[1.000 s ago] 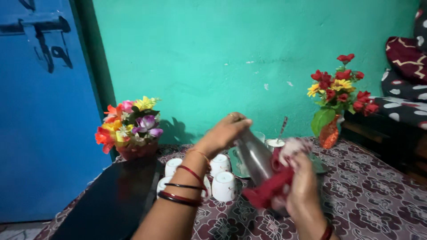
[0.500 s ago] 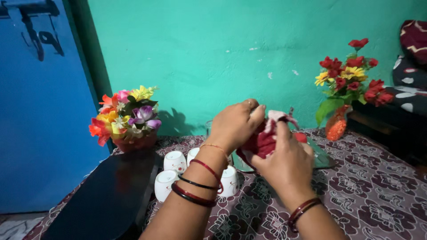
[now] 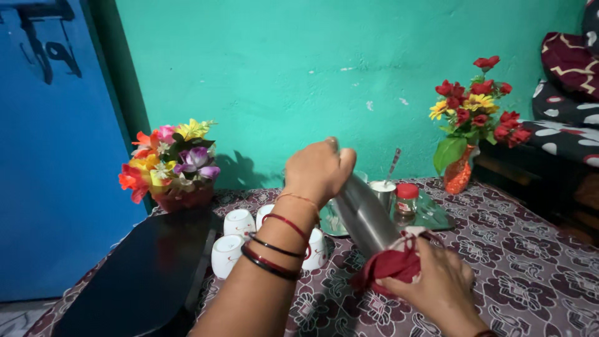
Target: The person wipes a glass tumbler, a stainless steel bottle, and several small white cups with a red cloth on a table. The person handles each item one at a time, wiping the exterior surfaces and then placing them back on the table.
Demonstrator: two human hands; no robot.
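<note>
Clasped over the upper end of a steel flask [image 3: 365, 215], the left hand [image 3: 317, 170] has its fingers curled shut around the top, so the cap itself is hidden; the right hand [image 3: 440, 286] closes around the lower end through a bunched red cloth [image 3: 390, 262], fingers wrapped over the fabric and pressing it to the metal; the flask hangs tilted between the two hands, its top toward the wall and its base toward the person, held clear above the patterned tablecloth [image 3: 524, 249]; the left forearm rises from the lower middle of the view with the wrist bent forward, bearing red and black bangles [image 3: 274, 249]; the right hand comes in from the lower right, knuckles up.

Just behind the flask lies a metal tray [image 3: 437, 218] carrying a small jar with a red lid [image 3: 407, 198] and a steel cup with a spoon [image 3: 384, 190] standing in it; white cups [image 3: 239, 221] sit upside down in a cluster on the cloth, partly hidden by the left arm; a black flat slab [image 3: 150, 274] lies at the left edge of the table; a mixed flower bunch [image 3: 168, 165] stands at the back left and a vase of red and yellow flowers [image 3: 474, 118] at the back right, both against the green wall [image 3: 299, 75]; a blue door [image 3: 50, 156] fills the far left.
</note>
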